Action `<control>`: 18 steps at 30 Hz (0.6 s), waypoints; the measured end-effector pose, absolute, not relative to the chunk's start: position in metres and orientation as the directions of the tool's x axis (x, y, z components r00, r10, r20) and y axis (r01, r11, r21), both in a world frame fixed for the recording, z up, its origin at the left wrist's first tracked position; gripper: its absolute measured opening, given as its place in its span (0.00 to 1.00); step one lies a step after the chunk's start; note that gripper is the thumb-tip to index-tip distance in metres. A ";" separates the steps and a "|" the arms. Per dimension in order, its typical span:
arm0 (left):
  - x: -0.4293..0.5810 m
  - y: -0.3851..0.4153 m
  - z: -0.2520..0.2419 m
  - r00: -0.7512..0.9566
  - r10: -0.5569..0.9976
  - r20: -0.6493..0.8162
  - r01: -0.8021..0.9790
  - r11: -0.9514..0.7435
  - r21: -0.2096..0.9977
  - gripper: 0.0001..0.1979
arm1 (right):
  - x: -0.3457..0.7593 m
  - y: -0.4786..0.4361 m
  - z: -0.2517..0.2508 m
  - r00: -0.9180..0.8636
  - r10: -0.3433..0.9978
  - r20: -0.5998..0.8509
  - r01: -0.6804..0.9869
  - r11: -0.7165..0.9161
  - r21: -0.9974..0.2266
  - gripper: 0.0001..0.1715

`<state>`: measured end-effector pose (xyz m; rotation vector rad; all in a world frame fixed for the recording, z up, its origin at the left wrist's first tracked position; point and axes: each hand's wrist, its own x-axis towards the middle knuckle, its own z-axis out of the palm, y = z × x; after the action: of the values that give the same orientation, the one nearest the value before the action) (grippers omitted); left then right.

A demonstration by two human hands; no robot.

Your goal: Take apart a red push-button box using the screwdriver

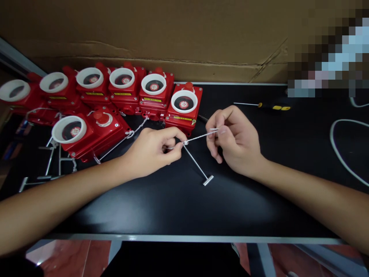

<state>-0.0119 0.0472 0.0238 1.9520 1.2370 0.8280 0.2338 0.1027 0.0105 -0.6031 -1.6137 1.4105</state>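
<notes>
My left hand (157,150) pinches the end of a small metal T-shaped rod (196,161), where a white string is knotted. The rod slants down to the right, its crossbar end low over the black table. From the knot the white string (198,137) runs taut to my right hand (238,138), whose thumb and fingers are closed on it. Just left of my left hand lies a red box (100,136) with a white ring and a red knob; a white string is looped at its side. Another red box (184,109) stands behind my hands.
More red boxes (154,92) form a row along the cardboard (173,34) at the back. Several metal T-rods (53,159) lie at the left. A screwdriver (271,106) lies back right, and a pale cable (336,150) curves at the right. The table's metal edge (184,239) runs in front.
</notes>
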 end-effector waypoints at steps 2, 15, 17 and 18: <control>-0.012 0.047 0.024 0.351 0.924 0.153 0.494 -0.321 0.808 0.05 | 0.235 0.103 0.011 -0.490 0.819 0.298 -0.172 0.244 -0.954 0.23; -0.011 0.047 0.027 0.357 0.926 0.123 0.475 -0.293 0.830 0.05 | 0.234 0.104 0.012 -0.361 0.872 0.330 -0.266 0.242 -0.933 0.21; -0.011 0.047 0.027 0.354 0.927 0.120 0.473 -0.288 0.833 0.05 | 0.233 0.104 0.012 -0.341 0.886 0.314 -0.254 0.235 -0.938 0.23; -0.011 0.047 0.027 0.353 0.928 0.118 0.472 -0.286 0.834 0.04 | 0.233 0.104 0.011 -0.332 0.890 0.312 -0.255 0.234 -0.938 0.23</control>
<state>-0.0106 0.0471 0.0273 1.8988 1.2212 0.8076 0.2329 0.1036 0.0115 -0.6416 -1.4322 1.3428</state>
